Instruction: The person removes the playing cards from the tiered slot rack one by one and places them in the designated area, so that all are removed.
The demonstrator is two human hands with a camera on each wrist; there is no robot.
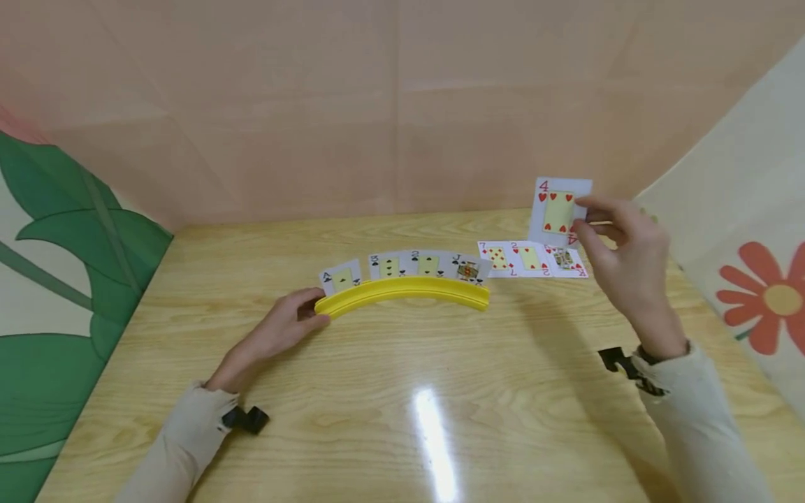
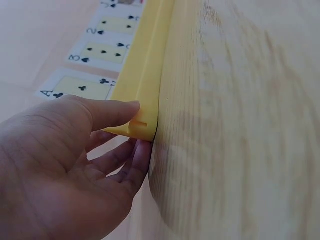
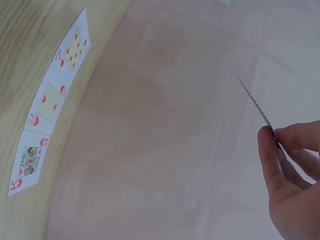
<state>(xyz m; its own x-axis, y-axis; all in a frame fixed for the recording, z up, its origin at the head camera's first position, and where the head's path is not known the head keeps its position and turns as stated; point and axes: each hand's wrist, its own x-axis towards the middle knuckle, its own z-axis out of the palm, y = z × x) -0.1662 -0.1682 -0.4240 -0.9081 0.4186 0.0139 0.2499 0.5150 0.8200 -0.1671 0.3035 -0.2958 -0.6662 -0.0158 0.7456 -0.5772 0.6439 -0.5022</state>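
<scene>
A curved yellow card holder (image 1: 402, 288) stands on the table. My left hand (image 1: 279, 330) grips its left end, thumb (image 2: 117, 113) on the front and fingers behind. Upright in the holder are an ace of clubs (image 1: 342, 278), a three of spades (image 1: 388, 265), a two of spades (image 1: 428, 264) and a jack (image 1: 468, 268). Raised at the right, a four of hearts (image 1: 558, 209) is pinched at its right edge by my right hand (image 1: 629, 255). The right wrist view shows this card edge-on between thumb and fingers.
Behind and right of the holder, a seven of diamonds (image 1: 497, 258), a two of hearts (image 3: 48, 102) and a king of hearts (image 3: 30, 162) lie in a row near the table's back edge. A pink wall backs the wooden table (image 1: 352, 391); painted panels flank it.
</scene>
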